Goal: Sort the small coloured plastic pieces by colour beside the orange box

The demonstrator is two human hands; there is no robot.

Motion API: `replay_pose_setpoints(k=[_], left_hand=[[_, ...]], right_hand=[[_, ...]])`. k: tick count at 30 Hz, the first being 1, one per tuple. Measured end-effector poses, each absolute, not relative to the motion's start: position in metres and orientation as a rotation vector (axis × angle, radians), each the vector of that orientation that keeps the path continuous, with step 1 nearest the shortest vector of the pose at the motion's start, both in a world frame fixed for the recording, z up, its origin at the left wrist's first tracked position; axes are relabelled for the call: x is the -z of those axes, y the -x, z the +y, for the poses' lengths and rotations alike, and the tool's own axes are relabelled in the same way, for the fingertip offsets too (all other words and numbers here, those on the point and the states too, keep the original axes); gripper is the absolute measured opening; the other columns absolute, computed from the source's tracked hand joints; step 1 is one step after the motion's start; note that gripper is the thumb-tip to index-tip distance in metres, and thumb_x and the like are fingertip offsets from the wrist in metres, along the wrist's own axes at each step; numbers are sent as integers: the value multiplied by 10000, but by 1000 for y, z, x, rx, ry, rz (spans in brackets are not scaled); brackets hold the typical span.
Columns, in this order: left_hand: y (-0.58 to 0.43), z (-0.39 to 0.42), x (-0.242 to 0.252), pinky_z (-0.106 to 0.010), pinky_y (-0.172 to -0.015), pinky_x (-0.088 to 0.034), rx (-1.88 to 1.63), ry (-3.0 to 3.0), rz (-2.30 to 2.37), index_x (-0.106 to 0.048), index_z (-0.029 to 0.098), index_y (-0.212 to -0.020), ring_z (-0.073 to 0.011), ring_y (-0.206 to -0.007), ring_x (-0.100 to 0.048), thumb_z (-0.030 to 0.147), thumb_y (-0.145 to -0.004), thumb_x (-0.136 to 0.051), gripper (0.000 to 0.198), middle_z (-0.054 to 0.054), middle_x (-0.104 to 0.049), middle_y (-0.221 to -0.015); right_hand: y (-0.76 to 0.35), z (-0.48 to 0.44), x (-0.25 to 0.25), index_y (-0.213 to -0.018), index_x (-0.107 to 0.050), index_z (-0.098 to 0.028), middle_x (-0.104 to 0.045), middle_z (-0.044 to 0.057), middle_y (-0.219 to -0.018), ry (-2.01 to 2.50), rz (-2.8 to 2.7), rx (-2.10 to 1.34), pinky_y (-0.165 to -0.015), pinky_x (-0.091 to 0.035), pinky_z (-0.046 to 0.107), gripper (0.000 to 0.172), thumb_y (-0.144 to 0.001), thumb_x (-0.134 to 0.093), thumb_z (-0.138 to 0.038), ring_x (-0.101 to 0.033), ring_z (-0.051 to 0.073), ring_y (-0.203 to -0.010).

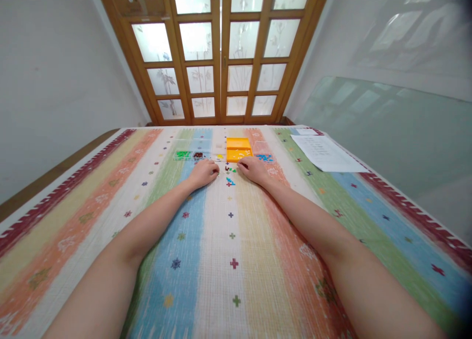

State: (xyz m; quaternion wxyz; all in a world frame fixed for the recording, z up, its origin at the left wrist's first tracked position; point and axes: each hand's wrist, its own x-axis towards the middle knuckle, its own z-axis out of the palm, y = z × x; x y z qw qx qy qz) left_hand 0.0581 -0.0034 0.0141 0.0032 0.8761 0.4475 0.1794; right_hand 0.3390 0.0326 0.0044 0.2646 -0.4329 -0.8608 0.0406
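Tray [238,144] behind small pieces [230,181], paper [326,153] right.

I see small loose pieces [229,175] lying flat, scattered at far centre. Blue ones nearest, green just right of middle, dark ones farthest. Tiny, shapes too small to tell.

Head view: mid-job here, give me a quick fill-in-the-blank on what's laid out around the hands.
The loose pieces lie ____ the left hand and the right hand.
The sheet of paper lies to the ____ of the orange tray.
The pieces in the box farthest to the left are ____ in colour.
Missing words: between; right; green.
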Motion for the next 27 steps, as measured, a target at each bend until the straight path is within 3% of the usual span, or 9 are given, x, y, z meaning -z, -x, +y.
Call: replay_pose_setpoints(k=[7,19,27], left_hand=[[-60,-2,-15,-396,-920,-454,-676,-2665,1436,-719,200,-971,-257,-974,-612,236,-963,-550,172,-99,-722,-993],[12,50,-12,-256,-660,-457,-1541,-1524,1502,-682,176,-922,-148,-680,-572,301,-895,-628,139,-22,-659,-784],[52,54,-10,-188,-527,-366,-1641,-1010,1659,-702,151,-990,-98,-609,-577,276,-865,-615,197,-42,-718,-885]], right_hand=[[-338,32,-6,-930,-745,-192,-766,90,-972,1159,-2328,-95,-777,-400,321,239,-1026,-539,-269,-641,227,-883],[-339,32,-7,-911,-740,-190,-765,85,-959,1133,-2332,-125,-764,-384,311,237,-1023,-542,-255,-634,218,-863],[-339,31,-8,-902,-745,-192,-766,84,-951,1110,-2330,-139,-761,-387,315,249,-1024,-539,-262,-635,217,-854]])
